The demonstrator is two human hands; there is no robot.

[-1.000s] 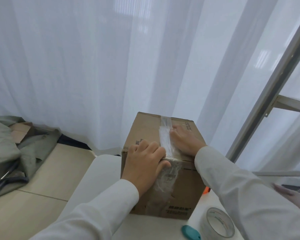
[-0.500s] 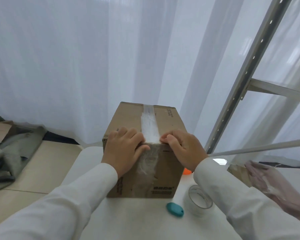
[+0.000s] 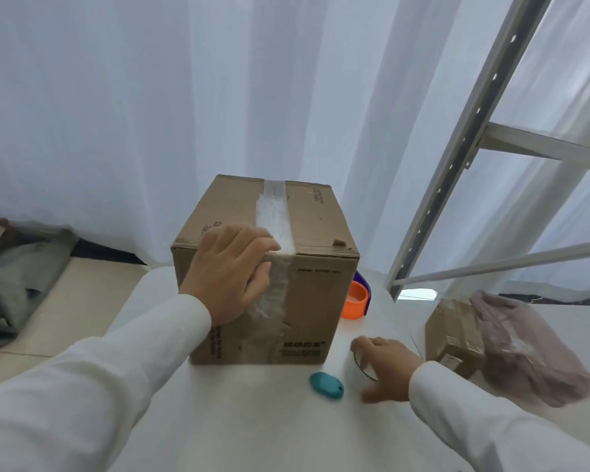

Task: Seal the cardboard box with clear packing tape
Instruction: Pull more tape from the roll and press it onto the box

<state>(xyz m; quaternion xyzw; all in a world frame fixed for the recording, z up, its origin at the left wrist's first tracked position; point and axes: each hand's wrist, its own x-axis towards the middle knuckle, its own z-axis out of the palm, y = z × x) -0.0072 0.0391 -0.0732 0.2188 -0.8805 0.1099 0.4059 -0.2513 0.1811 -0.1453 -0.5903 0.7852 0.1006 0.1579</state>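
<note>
A brown cardboard box [image 3: 317,233] stands on the white table [image 3: 252,420]. A strip of clear packing tape [image 3: 273,212] runs along its top seam and down the front face. My left hand [image 3: 229,270] rests on the box's front top edge beside the tape, fingers on top and thumb on the front face. To the right of the box, low on the table, my right hand [image 3: 389,366] arches over the clear tape roll [image 3: 360,364], fingers on its far side and thumb on the near side. Most of the roll is hidden and the hand is blurred.
A teal oval tool [image 3: 326,385] lies in front of the box. An orange tape roll [image 3: 355,303] and a purple one [image 3: 363,282] sit behind the box's right side. A small carton [image 3: 453,332] and a pink bag [image 3: 525,345] lie at right, under a metal rack [image 3: 457,158].
My right hand has left the box's front top edge and dropped to the tape roll on the table. The left hand stays on the edge. The view has tilted down and right.
</note>
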